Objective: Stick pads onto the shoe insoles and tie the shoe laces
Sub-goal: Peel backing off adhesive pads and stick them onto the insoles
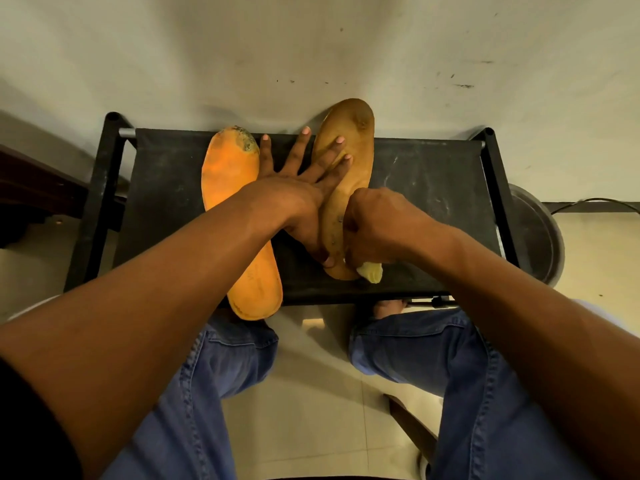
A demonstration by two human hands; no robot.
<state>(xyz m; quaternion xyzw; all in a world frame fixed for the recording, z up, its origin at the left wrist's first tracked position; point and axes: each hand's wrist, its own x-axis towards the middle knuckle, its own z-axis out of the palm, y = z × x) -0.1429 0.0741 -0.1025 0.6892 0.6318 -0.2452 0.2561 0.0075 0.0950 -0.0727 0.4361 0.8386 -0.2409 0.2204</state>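
Two insoles lie on a small black stool (433,188). The bright orange insole (231,174) is on the left, its heel end overhanging the front edge. The brown-tan insole (356,140) is on the right, its toe end past the back edge. My left hand (301,188) lies flat with spread fingers, two fingertips on the brown insole and the thumb at its heel. My right hand (374,226) is curled in a fist over the brown insole's heel, gripping a pale yellow pad (370,271) that sticks out below the fist.
The stool stands against a scuffed light wall (311,46). A dark round bin (540,233) sits to the right with a cable behind it. Dark furniture (31,188) is at the left. My knees in blue jeans (433,348) are under the stool's front edge.
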